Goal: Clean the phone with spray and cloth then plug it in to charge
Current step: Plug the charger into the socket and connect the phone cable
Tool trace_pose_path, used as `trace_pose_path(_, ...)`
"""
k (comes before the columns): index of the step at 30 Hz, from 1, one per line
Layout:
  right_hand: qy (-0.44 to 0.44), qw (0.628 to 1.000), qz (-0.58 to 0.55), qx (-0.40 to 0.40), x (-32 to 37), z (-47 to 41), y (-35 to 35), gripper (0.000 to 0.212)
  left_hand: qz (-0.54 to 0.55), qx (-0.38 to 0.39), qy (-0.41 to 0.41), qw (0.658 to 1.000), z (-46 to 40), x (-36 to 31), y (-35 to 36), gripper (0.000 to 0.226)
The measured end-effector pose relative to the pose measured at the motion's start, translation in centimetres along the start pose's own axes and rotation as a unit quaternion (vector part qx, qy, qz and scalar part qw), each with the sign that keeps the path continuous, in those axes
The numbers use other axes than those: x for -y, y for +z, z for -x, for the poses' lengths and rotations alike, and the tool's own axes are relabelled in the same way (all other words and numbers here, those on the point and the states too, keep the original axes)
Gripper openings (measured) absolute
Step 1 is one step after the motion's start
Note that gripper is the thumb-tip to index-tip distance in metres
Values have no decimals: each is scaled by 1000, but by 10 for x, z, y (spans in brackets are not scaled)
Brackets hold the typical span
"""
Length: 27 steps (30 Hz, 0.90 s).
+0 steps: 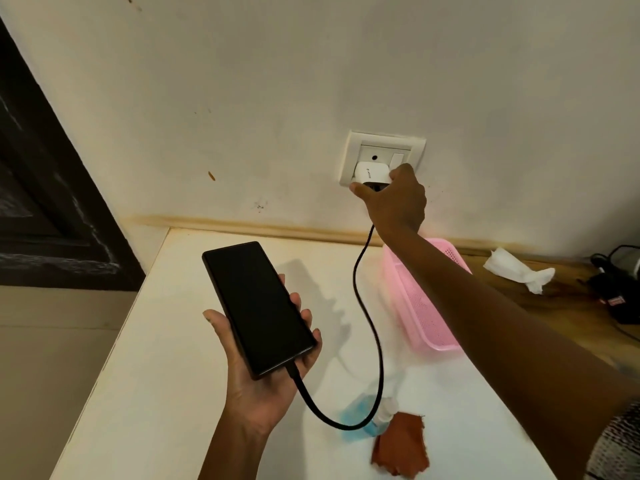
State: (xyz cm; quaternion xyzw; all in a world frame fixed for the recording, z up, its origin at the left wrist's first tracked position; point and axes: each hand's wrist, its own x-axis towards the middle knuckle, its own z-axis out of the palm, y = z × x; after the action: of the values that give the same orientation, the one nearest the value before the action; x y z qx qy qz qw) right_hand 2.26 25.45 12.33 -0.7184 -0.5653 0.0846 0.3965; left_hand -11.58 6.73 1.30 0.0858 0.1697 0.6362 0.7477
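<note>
A black phone (259, 306) with a dark screen lies in my left hand (258, 382), held above the white table (166, 375). A black cable (367, 306) is plugged into the phone's bottom end and loops up to a white charger (372, 173). My right hand (394, 199) grips that charger at the wall socket (382, 147). On the table near the front lie a spray bottle with blue liquid (363, 414) and a rust-brown cloth (401, 445), partly overlapping.
A pink plastic basket (426, 306) stands on the table under my right forearm. A crumpled white tissue (519, 270) and dark devices with wires (620, 282) lie on the wooden surface to the right. A dark door frame (52, 202) is at the left.
</note>
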Motion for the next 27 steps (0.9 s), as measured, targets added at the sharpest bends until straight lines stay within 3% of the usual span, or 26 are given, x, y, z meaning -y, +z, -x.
trace_pose_path(7, -2, 996, 55, 68, -2, 2, -16, 67, 7, -5, -10, 1000, -2, 2, 2, 89)
trace_pose_path(14, -54, 992, 111, 15, -16, 21, -18, 27, 12, 2, -13, 1000, -1, 1, 3, 90)
trace_pose_path(19, -78, 989, 127, 13, -8, 16, -13, 23, 13, 3, -7, 1000, 0, 0, 1, 89)
trace_pose_path(24, -168, 964, 205, 27, -14, 11, -15, 25, 11, 0, -5, 1000, -2, 1, 0, 90)
trace_pose_path(27, -149, 974, 172, 22, -14, 12, -13, 25, 4, 5, -3, 1000, -2, 2, 1, 90)
